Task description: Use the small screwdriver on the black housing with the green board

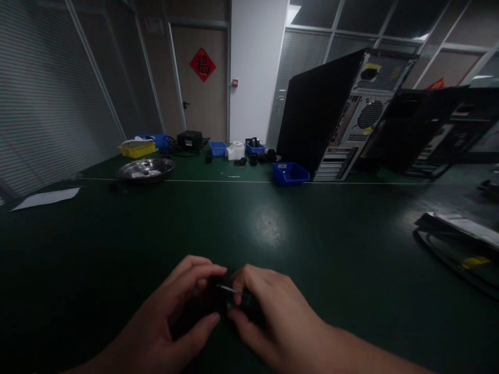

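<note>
Low in the middle of the view, my two hands come together just above the green table. My left hand (pixel 177 306) curls its fingers and thumb around a small dark object (pixel 218 301), whose shape is lost in the shadow. My right hand (pixel 271 306) is closed, pinching a thin shiny metal piece (pixel 228 288) that points left toward the dark object. Something dark also lies within the curl of the right fingers, mostly hidden.
A metal bowl (pixel 146 169) and a white sheet (pixel 47 197) lie left. At the back are a yellow bin (pixel 137 150), a white device (pixel 235 150) and a blue bin (pixel 290 174). A black computer tower (pixel 323 109) stands right of them. Black cables (pixel 440 254) lie far right.
</note>
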Available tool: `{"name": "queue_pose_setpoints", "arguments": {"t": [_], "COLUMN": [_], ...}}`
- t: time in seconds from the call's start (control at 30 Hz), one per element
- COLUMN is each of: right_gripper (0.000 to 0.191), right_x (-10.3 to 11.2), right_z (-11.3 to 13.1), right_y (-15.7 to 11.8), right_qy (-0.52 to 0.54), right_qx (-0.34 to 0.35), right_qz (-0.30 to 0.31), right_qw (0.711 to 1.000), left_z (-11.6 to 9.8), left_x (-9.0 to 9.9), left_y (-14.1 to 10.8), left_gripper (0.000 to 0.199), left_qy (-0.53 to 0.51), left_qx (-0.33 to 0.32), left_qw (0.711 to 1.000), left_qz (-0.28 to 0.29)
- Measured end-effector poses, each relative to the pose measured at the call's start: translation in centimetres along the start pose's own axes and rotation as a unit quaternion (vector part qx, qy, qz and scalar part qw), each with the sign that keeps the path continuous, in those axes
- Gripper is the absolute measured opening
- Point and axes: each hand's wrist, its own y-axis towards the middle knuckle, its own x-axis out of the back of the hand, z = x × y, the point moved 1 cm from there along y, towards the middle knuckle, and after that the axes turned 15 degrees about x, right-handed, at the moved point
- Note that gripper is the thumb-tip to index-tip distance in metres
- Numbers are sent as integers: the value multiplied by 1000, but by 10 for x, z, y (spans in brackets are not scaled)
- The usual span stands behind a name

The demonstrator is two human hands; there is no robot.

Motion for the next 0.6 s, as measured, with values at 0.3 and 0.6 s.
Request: {"name": "queue_pose_setpoints", "arguments": {"t": [0.3, 0.6], "right_gripper": [28, 34], "right_x": [0, -1], "right_z": [5, 6], "right_y": [-1, 2], "right_qy": [84, 39], "right_qx": [51, 98], "right_qz": [-149, -138], "right_qw": [984, 985], "left_z": [1, 6], "left_x": [-2, -4], "left_y": [2, 4], "left_gripper": [39, 41], "left_qy": [-177, -217], "left_qx": [53, 56], "left_qw": [974, 963], "left_qz": [132, 153]}}
